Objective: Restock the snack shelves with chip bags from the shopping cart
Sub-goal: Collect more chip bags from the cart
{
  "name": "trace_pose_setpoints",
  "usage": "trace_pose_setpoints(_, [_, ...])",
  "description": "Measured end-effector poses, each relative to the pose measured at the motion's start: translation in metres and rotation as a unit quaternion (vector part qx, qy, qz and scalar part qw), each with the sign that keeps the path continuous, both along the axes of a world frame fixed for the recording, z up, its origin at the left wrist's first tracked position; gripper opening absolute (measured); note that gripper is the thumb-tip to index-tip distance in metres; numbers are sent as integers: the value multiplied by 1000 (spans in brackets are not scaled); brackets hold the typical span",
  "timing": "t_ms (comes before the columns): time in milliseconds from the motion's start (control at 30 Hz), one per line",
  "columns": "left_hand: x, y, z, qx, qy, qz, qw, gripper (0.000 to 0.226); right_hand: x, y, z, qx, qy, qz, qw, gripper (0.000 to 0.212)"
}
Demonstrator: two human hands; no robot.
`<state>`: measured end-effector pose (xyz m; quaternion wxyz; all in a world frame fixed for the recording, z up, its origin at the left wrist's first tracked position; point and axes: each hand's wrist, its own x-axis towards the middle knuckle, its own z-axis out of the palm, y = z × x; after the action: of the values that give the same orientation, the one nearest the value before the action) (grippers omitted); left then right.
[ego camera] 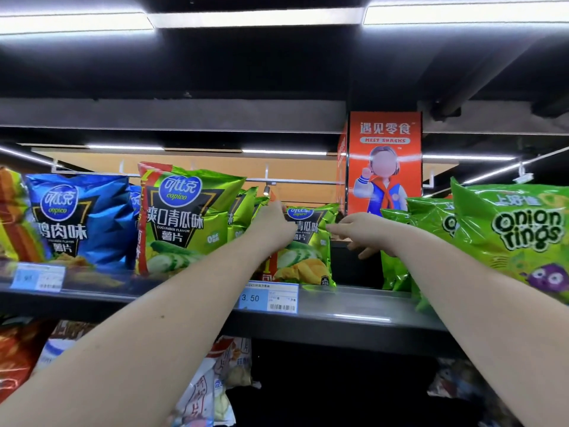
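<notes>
**A:** Head view, left to right: what surrounds you?

**B:** A blue bag [77,217], then a front cucumber bag [184,217]. Your left hand [274,226] grips the cucumber chip bag [308,260] at its top-left corner. It stands upright on the shelf [354,306], label facing you, long axis vertical. Your right hand [363,232] touches its right edge; I cannot tell whether it grips. Onion rings bags [517,238] crowd the right.

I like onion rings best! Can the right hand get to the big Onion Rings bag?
Probably yes. The Onion Rings bag stands at the front of the shelf, close to the right hand, with nothing covering it. That hand is at the cucumber chip bag now.
</notes>
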<state>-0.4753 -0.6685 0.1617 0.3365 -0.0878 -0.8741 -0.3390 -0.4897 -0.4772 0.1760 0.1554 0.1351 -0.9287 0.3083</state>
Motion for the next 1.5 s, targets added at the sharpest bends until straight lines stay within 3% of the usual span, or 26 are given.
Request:
trace_pose_setpoints(67, [11, 7, 0, -87, 26, 17, 996, 41, 15, 0, -2, 93, 109, -25, 989, 46])
trace_pose_setpoints(233, [53, 37, -12, -239, 125, 63, 961, 31, 69, 6, -25, 148, 259, -67, 952, 17])
trace_pose_setpoints(367, [91, 67, -37, -273, 184, 69, 942, 30, 125, 20, -55, 269, 351, -174, 880, 23])
trace_pose_setpoints(533, [141, 110, -97, -282, 198, 21, 939, 35, 191, 55, -115, 310, 377, -272, 829, 25])
trace_pose_setpoints(900, [254, 234, -220, -283, 201, -139, 927, 27, 356, 156, -247, 398, 191, -414, 796, 33])
trace_pose_setpoints(1067, [321, 318, -263, -296, 139, -272, 905, 31, 438, 221, -288, 389, 77, -483, 781, 22])
trace_pose_setpoints(1367, [460, 507, -325, -310, 188, -423, 831, 24, 605, 368, -351, 333, -35, -602, 725, 24])
trace_pose_setpoints(1500, [546, 598, -351, -309, 182, -496, 791, 27, 693, 446, -379, 307, -119, -658, 677, 29])
